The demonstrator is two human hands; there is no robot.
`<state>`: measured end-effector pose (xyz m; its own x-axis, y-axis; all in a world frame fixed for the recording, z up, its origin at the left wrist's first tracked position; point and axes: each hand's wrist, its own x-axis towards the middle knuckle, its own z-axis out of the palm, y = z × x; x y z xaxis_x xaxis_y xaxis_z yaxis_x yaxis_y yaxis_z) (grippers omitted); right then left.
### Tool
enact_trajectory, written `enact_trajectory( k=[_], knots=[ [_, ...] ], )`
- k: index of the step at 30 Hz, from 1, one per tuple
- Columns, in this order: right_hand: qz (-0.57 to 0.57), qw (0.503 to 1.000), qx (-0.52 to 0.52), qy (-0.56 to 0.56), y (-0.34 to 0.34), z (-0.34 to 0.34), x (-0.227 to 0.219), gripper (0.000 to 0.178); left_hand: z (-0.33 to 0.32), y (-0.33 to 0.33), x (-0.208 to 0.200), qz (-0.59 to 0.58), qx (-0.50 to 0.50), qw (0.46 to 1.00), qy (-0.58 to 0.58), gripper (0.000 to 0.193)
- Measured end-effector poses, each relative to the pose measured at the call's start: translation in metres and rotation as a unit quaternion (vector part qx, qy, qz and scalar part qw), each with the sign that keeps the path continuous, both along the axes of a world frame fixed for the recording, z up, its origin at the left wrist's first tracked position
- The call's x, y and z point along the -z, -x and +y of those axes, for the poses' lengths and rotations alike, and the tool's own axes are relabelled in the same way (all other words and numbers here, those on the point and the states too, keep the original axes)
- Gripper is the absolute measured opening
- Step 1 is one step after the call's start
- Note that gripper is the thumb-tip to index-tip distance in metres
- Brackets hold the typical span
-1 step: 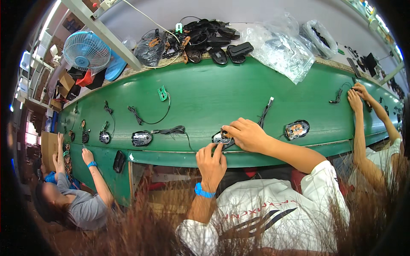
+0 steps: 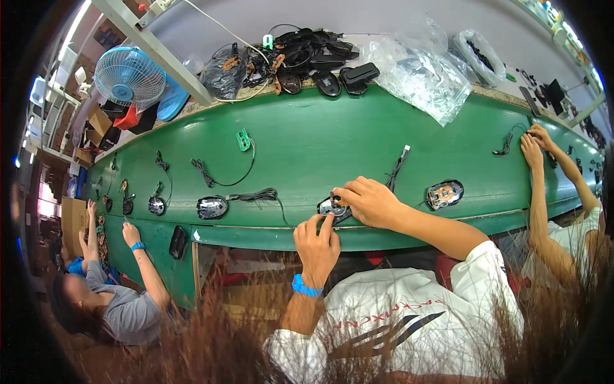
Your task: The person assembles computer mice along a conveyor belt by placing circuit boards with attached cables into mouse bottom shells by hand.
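An opened computer mouse (image 2: 327, 207), its shell dark and shiny, lies at the near edge of the green belt. My left hand (image 2: 316, 248), with a blue band at the wrist, holds its near side between thumb and fingers. From the right, my right hand (image 2: 372, 203) grips the same mouse, its fingers bent over a small brown-and-black part on top. The right fingers hide much of the inside. A black cable (image 2: 256, 196) lies to the left of the mouse, and another cable (image 2: 398, 168) beyond my right hand.
On the green belt (image 2: 320, 141) lie a mouse base with a brown circuit board (image 2: 444, 194), a dark mouse shell (image 2: 212, 207) and a green circuit board (image 2: 243, 139). Black mouse parts (image 2: 313, 54) and clear plastic bags (image 2: 422, 70) line the back ledge. Co-workers sit on both sides.
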<state>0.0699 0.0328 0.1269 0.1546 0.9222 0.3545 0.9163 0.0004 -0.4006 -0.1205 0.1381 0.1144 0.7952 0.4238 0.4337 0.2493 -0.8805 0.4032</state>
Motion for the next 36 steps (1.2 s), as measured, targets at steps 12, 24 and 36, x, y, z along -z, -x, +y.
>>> enact_trajectory(
  k=[12, 24, 36],
  knots=[
    [0.015, 1.0, -0.002, 0.006, -0.002, -0.006, 0.0, 0.049, -0.015, 0.002, 0.011, 0.035, -0.02, 0.999, -0.01, 0.038],
    [-0.005, 0.999, -0.046, -0.014, -0.012, -0.011, 0.007, 0.032, -0.026, 0.0, 0.004, 0.06, -0.05, 0.997, -0.012, 0.035],
    [0.013, 0.984, -0.176, -0.007, -0.029, -0.004, -0.003, 0.029, -0.032, 0.002, 0.011, 0.064, -0.05, 0.997, 0.006, 0.036]
  ],
)
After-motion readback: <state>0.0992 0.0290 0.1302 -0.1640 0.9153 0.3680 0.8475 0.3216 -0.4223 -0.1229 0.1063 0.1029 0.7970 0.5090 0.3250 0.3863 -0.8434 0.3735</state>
